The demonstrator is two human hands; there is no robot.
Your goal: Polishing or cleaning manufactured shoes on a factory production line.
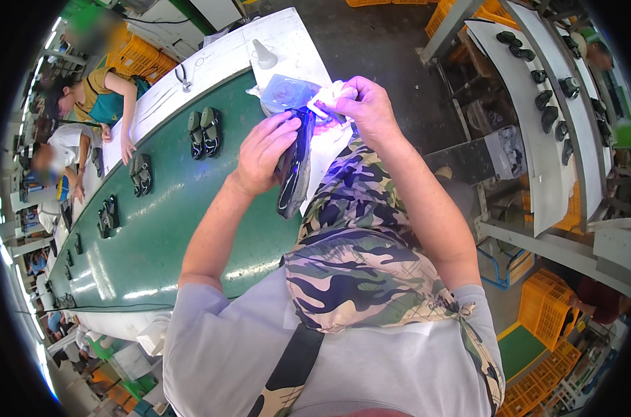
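My left hand [265,151] is closed around a glossy black shoe [299,170], which hangs tilted over the edge of the white bench [291,35]. Between the fingers of my right hand [372,111] is a crumpled white cloth [331,95], close to the upper end of the shoe. Bright violet-blue light falls on the cloth and shoe end, and its glare hides whether they touch. Just beyond my left fingers stands a translucent bluish plastic tub [285,93]. A camouflage apron [361,257] covers my lap.
On my left runs a green belt [169,229] carrying pairs of dark shoes [205,132]. A grey cone [263,54] and pliers [183,78] lie on the white border. Co-workers [96,97] reach over its far side. At right, a rack [538,132] holds several shoes, with orange crates [546,306] below.
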